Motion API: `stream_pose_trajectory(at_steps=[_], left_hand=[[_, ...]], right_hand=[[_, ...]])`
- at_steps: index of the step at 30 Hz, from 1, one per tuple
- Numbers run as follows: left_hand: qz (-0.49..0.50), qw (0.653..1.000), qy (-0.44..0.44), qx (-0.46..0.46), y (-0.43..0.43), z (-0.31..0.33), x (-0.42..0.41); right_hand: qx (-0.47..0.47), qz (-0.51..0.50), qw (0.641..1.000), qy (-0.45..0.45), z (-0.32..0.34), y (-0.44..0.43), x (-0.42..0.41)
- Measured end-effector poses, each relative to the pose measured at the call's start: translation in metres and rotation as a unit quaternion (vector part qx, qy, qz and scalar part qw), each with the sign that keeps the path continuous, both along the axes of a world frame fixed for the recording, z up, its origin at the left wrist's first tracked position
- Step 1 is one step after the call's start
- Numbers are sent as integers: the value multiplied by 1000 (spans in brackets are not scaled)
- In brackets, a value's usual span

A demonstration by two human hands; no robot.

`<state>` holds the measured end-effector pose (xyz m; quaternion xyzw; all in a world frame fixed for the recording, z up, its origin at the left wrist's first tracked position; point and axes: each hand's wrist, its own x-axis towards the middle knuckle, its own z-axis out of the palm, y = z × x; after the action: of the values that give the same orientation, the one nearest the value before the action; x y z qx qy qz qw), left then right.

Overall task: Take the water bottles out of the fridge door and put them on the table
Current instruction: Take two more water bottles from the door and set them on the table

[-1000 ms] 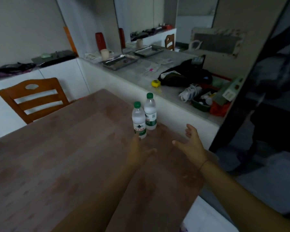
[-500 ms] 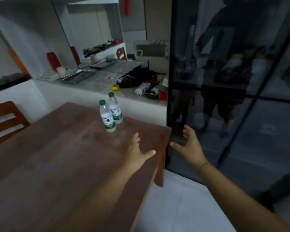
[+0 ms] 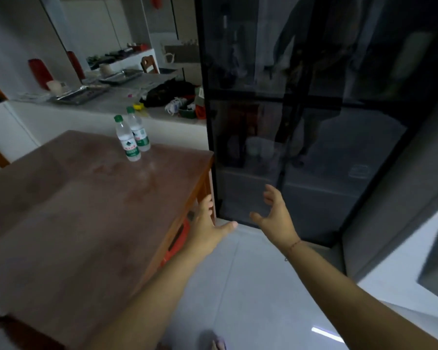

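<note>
Two clear water bottles with green caps stand upright and close together on the brown wooden table (image 3: 86, 198) near its far edge: the nearer bottle (image 3: 127, 140) and the farther bottle (image 3: 138, 130). My left hand (image 3: 208, 223) is empty with fingers spread, past the table's right edge over the floor. My right hand (image 3: 276, 215) is empty too, fingers spread and slightly bent, in front of the dark glossy fridge (image 3: 301, 122), whose doors are closed. Neither hand touches anything.
A white counter (image 3: 127, 102) behind the table carries metal trays, a dark bag, a yellow tape measure and clutter. Something red (image 3: 180, 238) sits under the table's right edge. The white tiled floor (image 3: 250, 286) lies between table and fridge. A grey cabinet stands at the right.
The view has swung right from the table toward the fridge. Both empty hands moved away from the two bottles, off the tabletop and toward the fridge front.
</note>
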<state>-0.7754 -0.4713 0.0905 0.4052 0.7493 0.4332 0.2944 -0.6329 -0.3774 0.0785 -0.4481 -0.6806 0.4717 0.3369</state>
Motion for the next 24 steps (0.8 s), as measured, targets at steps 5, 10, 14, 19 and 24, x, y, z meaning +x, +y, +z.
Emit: stream_pose_trajectory(at_steps=[5, 10, 14, 19, 24], left_hand=[[-27, 1000, -6, 5, -46, 2, 54], [-71, 997, 24, 10, -79, 14, 91], [-106, 993, 35, 23, -102, 23, 121], [-168, 983, 59, 41, -132, 33, 165], [-247, 965, 60, 65, -129, 49, 228]], right_hand=[[10, -16, 1000, -5, 0, -55, 56], [36, -62, 997, 6, 14, -101, 107], [46, -113, 992, 14, 22, -142, 146], [59, -173, 983, 16, 35, -193, 203], [81, -242, 967, 18, 51, -222, 275]])
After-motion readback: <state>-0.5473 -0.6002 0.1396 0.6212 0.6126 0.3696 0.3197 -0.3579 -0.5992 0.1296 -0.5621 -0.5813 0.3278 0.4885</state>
